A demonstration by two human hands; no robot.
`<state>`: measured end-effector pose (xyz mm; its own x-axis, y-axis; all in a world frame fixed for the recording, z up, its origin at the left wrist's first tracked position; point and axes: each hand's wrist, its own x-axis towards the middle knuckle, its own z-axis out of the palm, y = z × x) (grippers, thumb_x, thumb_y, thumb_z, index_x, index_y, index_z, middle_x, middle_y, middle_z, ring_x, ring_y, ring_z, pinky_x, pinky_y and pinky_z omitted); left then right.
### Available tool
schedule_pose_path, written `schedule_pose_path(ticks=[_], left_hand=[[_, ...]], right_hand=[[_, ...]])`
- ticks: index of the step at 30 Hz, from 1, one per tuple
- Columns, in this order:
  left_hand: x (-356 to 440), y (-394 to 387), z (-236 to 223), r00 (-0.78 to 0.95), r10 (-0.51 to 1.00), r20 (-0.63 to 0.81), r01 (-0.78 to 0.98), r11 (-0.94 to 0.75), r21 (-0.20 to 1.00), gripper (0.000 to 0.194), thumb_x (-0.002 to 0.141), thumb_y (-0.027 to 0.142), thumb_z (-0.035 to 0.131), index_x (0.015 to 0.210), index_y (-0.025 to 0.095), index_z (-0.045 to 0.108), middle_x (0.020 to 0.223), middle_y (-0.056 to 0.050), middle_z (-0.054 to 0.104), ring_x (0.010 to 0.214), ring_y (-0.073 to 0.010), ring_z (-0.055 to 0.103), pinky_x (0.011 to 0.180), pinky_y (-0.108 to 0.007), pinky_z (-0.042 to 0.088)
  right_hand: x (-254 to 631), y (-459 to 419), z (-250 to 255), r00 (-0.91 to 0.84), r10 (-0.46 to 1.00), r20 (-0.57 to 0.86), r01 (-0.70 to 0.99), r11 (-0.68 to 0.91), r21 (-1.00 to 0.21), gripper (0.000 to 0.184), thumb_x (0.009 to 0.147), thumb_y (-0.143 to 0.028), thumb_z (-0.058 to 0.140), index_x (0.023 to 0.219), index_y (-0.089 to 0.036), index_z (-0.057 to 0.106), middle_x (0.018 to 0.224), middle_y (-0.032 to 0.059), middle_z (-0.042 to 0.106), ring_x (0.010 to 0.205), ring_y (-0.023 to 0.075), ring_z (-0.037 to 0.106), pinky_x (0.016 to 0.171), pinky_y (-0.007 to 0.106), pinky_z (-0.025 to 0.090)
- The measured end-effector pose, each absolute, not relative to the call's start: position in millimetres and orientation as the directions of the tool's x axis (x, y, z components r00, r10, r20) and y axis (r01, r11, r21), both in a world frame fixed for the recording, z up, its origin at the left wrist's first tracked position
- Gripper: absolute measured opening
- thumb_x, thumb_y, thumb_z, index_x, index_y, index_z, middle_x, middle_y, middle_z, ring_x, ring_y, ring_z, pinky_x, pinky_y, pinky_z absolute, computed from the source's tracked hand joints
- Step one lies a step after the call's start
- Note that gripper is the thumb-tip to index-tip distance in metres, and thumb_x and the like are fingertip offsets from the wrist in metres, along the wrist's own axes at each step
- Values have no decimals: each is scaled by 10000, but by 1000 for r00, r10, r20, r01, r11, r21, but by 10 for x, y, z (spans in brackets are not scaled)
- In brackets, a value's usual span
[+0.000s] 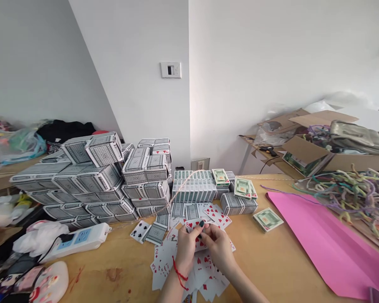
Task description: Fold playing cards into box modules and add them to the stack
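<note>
My left hand (188, 246) and my right hand (219, 248) meet above the middle of the table. Between their closed fingers is a playing card (190, 224), which looks like an eight of hearts; whether more cards lie behind it I cannot tell. A red string bracelet circles my left wrist. Under both hands spreads a loose heap of playing cards (164, 254), mostly face up. Behind the hands lie a fanned group of heart cards (219, 214) and several face-down cards (157, 232).
Tall stacks of grey-backed card packs (82, 185) stand at the back left. Behind my hands is a row of packs (194, 187). Green card boxes (268, 219) sit to the right, beside pink paper (322, 240) and tangled yarn (350, 195). A white power strip (94, 233) lies left.
</note>
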<state>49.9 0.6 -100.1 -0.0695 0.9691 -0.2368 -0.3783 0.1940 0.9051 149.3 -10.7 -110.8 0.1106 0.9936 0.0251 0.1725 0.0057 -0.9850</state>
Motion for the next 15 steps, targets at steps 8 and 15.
schedule_pose_path(ticks=[8, 15], left_hand=[[429, 20, -1011, -103, 977, -188, -299, 149, 942, 312, 714, 402, 600, 898, 153, 640, 765, -40, 655, 699, -166, 590, 604, -237, 446], [432, 26, -1053, -112, 993, 41, 103, -30, 994, 273, 797, 391, 488, 736, 159, 618, 592, -8, 578, 558, -146, 524, 525, -233, 408]], right_hand=[[1609, -24, -1140, 102, 995, 0, -52, 6, -999, 323, 687, -473, 627, 761, -170, 543, 557, -52, 391, 499, 109, 342, 466, 224, 316], [1674, 12, -1208, 228, 973, -23, -6, -22, -1000, 463, 668, -456, 636, 1004, -138, 613, 570, -32, 444, 510, 130, 412, 483, 246, 384]])
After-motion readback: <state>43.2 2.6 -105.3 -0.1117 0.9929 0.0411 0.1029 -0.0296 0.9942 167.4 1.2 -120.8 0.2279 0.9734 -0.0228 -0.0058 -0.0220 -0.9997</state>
